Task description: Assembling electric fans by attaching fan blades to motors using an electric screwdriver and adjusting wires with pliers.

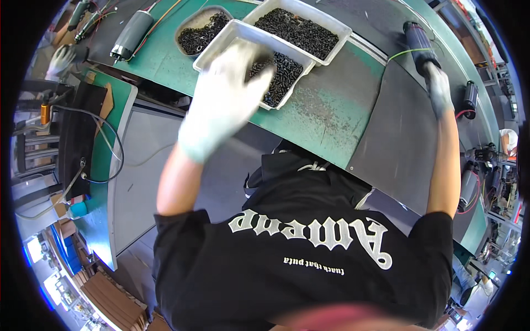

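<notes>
- L hand point(223, 96), white-gloved, is held above front tray point(248, 35); thumb is spread from fingers, but grip can't be confirmed (motion blur).
- R hand point(439, 91), gloved, is closed round near end of dark cyl. point(419, 41), which is located at upper R above dark mat point(397, 127); yellow-green wire point(402, 53) is seen beside it.
- Front tray is filled w/ small black parts point(286, 74); rear tray point(344, 34), adjoining, is likewise filled.
- Rounded container point(197, 22) w/ black rings point(204, 38) is placed L of trays.
- Grey cyl. point(134, 33) w/ wires is laid farther L on green bench point(326, 107).
- Short black cyl. point(470, 99) is positioned R of R hand.
- Co-worker's gloved hand point(61, 59) is seen at far L.
</notes>
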{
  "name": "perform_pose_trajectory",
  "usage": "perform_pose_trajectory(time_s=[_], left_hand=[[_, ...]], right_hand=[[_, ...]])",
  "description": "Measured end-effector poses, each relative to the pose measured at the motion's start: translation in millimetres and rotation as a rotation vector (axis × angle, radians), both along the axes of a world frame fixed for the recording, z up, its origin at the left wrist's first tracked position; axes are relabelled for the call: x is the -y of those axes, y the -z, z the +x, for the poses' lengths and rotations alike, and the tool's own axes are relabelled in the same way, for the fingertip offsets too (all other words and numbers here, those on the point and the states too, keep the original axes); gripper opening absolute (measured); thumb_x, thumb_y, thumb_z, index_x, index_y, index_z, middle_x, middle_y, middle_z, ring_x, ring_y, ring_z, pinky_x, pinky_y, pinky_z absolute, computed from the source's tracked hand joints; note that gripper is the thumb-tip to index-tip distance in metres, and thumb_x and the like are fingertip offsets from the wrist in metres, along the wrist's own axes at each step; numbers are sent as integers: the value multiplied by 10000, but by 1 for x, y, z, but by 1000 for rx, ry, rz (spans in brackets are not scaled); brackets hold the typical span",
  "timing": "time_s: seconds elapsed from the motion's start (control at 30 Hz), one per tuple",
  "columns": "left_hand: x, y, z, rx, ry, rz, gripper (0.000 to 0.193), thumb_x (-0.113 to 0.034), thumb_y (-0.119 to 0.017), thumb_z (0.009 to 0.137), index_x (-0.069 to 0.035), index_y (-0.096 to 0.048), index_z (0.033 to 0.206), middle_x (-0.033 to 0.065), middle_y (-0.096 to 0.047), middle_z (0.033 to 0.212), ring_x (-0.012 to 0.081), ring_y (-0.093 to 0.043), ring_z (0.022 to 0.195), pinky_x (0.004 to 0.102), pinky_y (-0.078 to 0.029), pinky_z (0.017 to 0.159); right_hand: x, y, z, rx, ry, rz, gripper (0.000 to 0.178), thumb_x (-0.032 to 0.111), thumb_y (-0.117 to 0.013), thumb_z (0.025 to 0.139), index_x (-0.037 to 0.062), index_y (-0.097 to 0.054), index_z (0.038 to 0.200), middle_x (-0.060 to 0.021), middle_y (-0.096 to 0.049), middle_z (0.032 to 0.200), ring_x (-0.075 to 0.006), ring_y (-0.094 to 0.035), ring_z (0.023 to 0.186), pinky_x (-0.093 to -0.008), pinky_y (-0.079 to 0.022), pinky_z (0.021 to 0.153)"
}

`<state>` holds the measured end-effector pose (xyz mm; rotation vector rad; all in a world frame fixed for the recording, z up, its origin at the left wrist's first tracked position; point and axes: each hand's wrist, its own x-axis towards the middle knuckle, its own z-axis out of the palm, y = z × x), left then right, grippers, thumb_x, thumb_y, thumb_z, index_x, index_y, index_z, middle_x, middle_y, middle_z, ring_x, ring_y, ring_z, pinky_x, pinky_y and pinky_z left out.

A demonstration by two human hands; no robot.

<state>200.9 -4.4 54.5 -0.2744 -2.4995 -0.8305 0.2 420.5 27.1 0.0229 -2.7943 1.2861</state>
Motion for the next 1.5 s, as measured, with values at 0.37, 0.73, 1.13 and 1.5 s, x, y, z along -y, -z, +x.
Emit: perform_pose_trajectory(time_s=[0.37, 0.73, 1.13, 1.5], left_hand=[[-14, 69, -209, 166, 138, -554, 310, -238, -614, 838, -21, -635, 1059, 215, -650, 1010, 378, -615, 982, 427, -491, 855], [-11, 46, -188, 152, 34, -451, 336, -196, -585, 864, 5, -571, 1133, 212, -632, 1052, 364, -609, 1009, 413, -477, 872], [-205, 28, -5, 935, 768, 1668, 347, -106, -714, 799, 11, -541, 1077, 70, -604, 843, 124, -576, 663, 262, -485, 610], [-263, 63, 24, 1170, 787, 2135, 221, -241, -645, 909, -80, -620, 1057, 45, -590, 875, 70, -405, 579, 216, -354, 578]], right_hand=[[37, 26, 209, 165, 122, -39, 246, 168, -561, 866, -40, -662, 949, -82, -633, 795, -113, -552, 768, -284, -459, 736], [-146, -26, 188, -832, 767, -15, 336, 190, -628, 907, 1, -561, 1177, -97, -614, 1094, -189, -574, 994, -331, -435, 916], [-247, -27, 133, -180, 35, -1078, 487, 186, -575, 846, -69, -507, 1255, -207, -590, 1152, -300, -602, 990, -409, -477, 926], [-29, -56, 206, -720, 109, -1152, 465, 200, -535, 839, -141, -524, 1155, -339, -537, 1118, -380, -538, 1025, -461, -490, 874]])
